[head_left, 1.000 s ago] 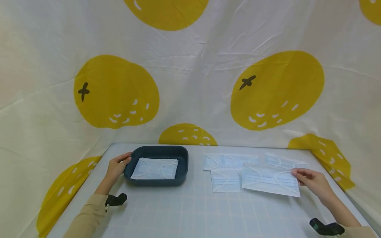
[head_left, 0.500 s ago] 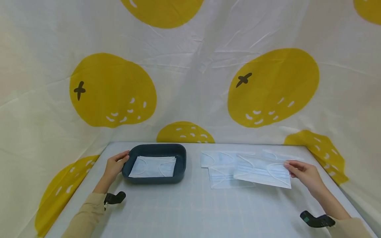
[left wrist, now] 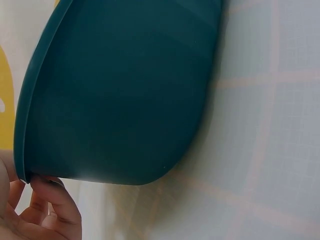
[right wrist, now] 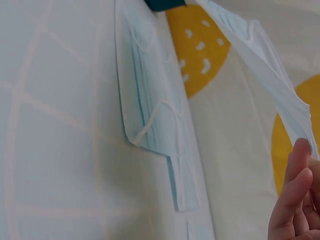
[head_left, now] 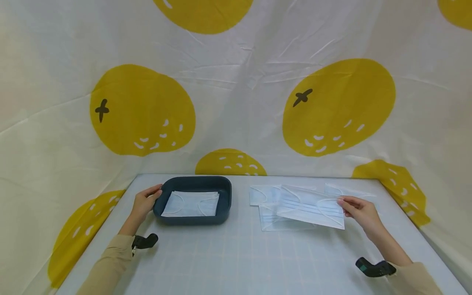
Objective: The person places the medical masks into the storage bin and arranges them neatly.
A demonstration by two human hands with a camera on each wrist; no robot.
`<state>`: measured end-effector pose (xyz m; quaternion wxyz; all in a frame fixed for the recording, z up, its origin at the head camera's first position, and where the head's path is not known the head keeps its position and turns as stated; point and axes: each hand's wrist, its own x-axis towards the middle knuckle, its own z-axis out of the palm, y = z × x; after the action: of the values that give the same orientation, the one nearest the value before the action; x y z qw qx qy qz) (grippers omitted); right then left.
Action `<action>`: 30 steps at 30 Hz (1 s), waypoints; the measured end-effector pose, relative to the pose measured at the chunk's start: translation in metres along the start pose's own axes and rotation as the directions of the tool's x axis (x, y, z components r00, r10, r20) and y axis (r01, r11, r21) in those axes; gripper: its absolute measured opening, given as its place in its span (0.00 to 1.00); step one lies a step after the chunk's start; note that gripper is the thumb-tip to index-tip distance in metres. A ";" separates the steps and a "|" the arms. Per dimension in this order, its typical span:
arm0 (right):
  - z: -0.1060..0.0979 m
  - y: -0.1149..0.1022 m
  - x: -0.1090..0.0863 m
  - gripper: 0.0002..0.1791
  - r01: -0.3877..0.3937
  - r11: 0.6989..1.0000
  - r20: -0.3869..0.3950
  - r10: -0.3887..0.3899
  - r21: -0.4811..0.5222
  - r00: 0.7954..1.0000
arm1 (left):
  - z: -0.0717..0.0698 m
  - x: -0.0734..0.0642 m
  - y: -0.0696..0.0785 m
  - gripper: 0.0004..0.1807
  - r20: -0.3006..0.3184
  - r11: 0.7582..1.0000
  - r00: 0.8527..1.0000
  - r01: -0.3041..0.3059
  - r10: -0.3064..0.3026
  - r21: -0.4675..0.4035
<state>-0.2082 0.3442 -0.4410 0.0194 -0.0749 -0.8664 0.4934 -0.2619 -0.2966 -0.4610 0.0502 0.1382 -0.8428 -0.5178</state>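
My left hand (head_left: 143, 204) pinches the left rim of a dark teal tray (head_left: 191, 221), thumb and fingers on either side of the edge in the left wrist view. Inside the tray lies a small stack of pale blue face masks (head_left: 191, 203). At the right, my right hand (head_left: 360, 213) pinches one face mask (head_left: 311, 207) by its right end. That mask hangs tilted above the table, apart from the masks under it in the right wrist view. Below and behind it lie several more masks (head_left: 271, 219), partly covered by the held one.
A white tablecloth with a faint grid covers the table (head_left: 236, 258). Behind and at both sides hangs a white curtain (head_left: 236, 114) printed with yellow fruit. Another mask (head_left: 344, 189) lies near the back right edge.
My right hand has lifted the mask and carried it leftward over the other masks. The left hand keeps its hold on the tray rim, and the tray stays in place.
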 end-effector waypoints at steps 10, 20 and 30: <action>0.037 -0.003 0.009 0.30 0.033 0.991 0.044 -0.039 0.130 0.998 | 0.000 0.001 0.001 0.25 -0.001 1.000 1.000 0.019 -0.019 -0.005; 0.076 -0.028 0.005 0.30 0.015 0.989 0.064 -0.025 0.146 0.998 | 0.001 0.001 0.001 0.25 0.000 0.999 1.000 0.022 -0.022 -0.027; 0.106 -0.044 0.009 0.27 0.002 0.980 0.105 -0.023 0.201 0.994 | 0.000 0.001 0.002 0.24 -0.006 0.999 1.000 0.027 -0.027 -0.021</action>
<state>-0.2339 0.2326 -0.4578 -0.0164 -0.0407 -0.8124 0.5815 -0.2631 -0.2965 -0.4593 0.0473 0.1506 -0.8351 -0.5270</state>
